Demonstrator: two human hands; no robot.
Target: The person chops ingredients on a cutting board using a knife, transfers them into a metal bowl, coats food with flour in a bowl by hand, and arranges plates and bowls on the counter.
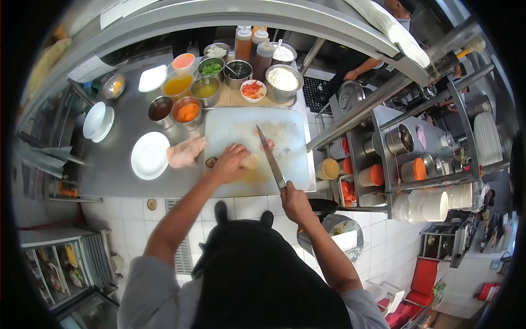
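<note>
I note my right hand (pixel 294 200) clamped on the knife (pixel 270 157), blade near my left hand's (pixel 232 162) fingers, whose grip I cannot tell; slipping risks cuts.

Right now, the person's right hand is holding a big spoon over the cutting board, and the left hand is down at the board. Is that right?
Not quite. The right hand is holding a big knife, not a spoon, over the cutting board. The head view shows it. The left hand is down at the board, as you said.
</note>
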